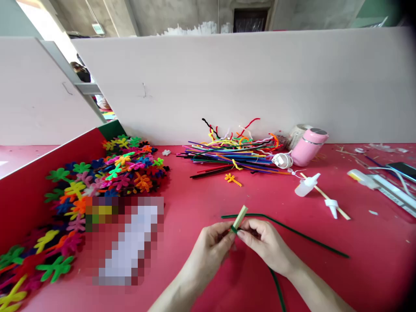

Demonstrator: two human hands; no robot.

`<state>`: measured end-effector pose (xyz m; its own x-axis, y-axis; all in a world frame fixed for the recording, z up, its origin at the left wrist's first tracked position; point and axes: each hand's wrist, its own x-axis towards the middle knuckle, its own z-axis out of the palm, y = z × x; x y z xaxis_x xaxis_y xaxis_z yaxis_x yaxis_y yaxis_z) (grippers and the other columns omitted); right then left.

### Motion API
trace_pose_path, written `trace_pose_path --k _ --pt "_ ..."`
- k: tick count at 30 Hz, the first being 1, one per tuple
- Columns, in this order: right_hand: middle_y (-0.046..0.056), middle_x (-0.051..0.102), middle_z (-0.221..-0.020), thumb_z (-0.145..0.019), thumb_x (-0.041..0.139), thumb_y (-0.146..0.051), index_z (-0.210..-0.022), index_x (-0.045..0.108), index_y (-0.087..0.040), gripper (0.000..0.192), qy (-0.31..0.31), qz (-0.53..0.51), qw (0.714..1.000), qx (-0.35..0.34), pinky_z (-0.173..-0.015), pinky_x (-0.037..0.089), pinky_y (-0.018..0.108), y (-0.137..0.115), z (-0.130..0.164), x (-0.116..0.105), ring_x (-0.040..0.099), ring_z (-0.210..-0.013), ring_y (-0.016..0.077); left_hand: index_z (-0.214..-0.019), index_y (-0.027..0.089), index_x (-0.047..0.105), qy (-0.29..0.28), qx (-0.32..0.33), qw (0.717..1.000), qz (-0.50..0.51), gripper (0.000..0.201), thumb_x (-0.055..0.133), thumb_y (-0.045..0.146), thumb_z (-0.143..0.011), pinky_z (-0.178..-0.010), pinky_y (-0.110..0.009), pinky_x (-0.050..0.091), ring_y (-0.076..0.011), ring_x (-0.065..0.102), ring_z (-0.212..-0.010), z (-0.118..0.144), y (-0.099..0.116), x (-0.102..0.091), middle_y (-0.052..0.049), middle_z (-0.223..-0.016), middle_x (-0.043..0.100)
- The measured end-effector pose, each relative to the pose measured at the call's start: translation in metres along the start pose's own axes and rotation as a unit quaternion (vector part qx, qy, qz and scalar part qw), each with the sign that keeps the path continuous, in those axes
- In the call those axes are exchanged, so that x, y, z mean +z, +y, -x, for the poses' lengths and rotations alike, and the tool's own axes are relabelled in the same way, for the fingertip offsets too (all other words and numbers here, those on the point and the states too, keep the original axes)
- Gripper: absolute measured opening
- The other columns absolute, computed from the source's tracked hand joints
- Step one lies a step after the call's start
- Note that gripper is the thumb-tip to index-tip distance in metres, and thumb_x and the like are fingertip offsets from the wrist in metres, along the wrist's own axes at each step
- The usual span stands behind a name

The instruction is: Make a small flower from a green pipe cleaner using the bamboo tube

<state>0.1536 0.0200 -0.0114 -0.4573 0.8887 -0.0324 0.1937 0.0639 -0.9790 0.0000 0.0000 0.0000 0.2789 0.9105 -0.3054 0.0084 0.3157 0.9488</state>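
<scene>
My left hand (211, 245) is closed around a short pale wooden stick (241, 215), whose upper end juts out above the fingers. A green pipe cleaner wraps round the stick between both hands, and my right hand (268, 245) pinches it close against the wood. From under my right wrist a dark green pipe-cleaner length (277, 288) runs down to the bottom edge; its join with the wrap is hidden. Another dark green pipe cleaner (307, 236) lies on the red table (191, 203), passing behind the stick and fingertips.
Several colourful pipe-cleaner flowers (121, 180) pile up at left by a red board. At the back lie loose pipe cleaners (234, 154), a yellow flower (232, 178) and a pink bottle (308, 147). Rightward are a glue bottle (307, 185), a wooden stick (325, 197) and a phone (403, 170).
</scene>
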Motion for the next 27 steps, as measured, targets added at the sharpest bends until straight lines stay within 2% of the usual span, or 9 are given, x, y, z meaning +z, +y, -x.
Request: trace_pose_path --k 4,8,16,19,22,27 --pt "0.002 0.063 -0.070 -0.085 0.046 -0.032 -0.074 0.060 -0.014 0.025 -0.008 0.001 1.000 -0.002 -0.061 0.043 0.023 -0.001 0.000 -0.001 0.057 -0.066 0.0148 -0.095 0.011 0.062 -0.008 -0.013 0.999 0.042 0.031 0.052 0.035 -0.078 -0.040 -0.020 0.019 -0.0043 0.027 -0.041 -0.003 -0.001 -0.003 0.005 -0.051 0.043" --pt "0.002 0.062 -0.069 -0.085 0.044 -0.033 -0.074 0.060 -0.013 0.028 -0.012 -0.015 1.000 0.009 -0.059 0.042 0.023 0.004 -0.001 -0.001 0.055 -0.065 0.0143 -0.092 0.009 0.063 0.007 -0.035 0.997 0.072 0.033 0.055 0.037 -0.075 -0.038 -0.019 0.018 -0.0032 0.028 -0.038 -0.007 -0.003 -0.006 0.005 -0.050 0.045" --pt "-0.004 0.047 -0.060 -0.082 0.048 -0.033 -0.077 0.057 -0.014 0.022 0.052 -0.031 0.997 0.038 -0.051 0.033 0.021 0.013 -0.002 0.001 0.041 -0.054 0.0096 -0.093 0.010 0.063 0.009 -0.074 0.987 0.141 0.033 0.060 0.035 -0.072 -0.037 -0.019 0.013 -0.0014 0.025 -0.036 -0.006 0.001 -0.008 0.005 -0.049 0.046" --pt "-0.003 0.046 -0.060 -0.082 0.049 -0.030 -0.076 0.056 -0.014 0.018 0.061 -0.043 0.997 0.027 -0.051 0.034 0.021 0.012 -0.002 0.001 0.041 -0.054 0.0095 -0.100 0.011 0.061 -0.011 -0.067 0.989 0.131 0.037 0.059 0.036 -0.073 -0.037 -0.019 0.014 -0.0021 0.027 -0.037 -0.005 0.001 -0.008 0.004 -0.050 0.047" --pt "-0.002 0.051 -0.061 -0.083 0.048 -0.029 -0.075 0.056 -0.014 0.019 0.026 -0.082 0.996 0.008 -0.055 0.037 0.023 0.013 -0.003 0.001 0.047 -0.057 0.0114 -0.103 0.011 0.060 -0.028 -0.044 0.994 0.100 0.037 0.056 0.036 -0.076 -0.038 -0.019 0.018 -0.0033 0.030 -0.039 -0.004 0.000 -0.009 0.003 -0.053 0.048" --pt "0.002 0.057 -0.070 -0.083 0.050 -0.027 -0.080 0.059 -0.014 0.016 0.002 -0.113 0.993 -0.014 -0.063 0.041 0.026 0.015 -0.003 0.002 0.054 -0.067 0.0149 -0.097 0.012 0.062 -0.028 -0.017 0.999 0.028 0.030 0.055 0.033 -0.077 -0.041 -0.019 0.022 -0.0036 0.031 -0.042 0.002 0.003 -0.008 0.004 -0.055 0.047"
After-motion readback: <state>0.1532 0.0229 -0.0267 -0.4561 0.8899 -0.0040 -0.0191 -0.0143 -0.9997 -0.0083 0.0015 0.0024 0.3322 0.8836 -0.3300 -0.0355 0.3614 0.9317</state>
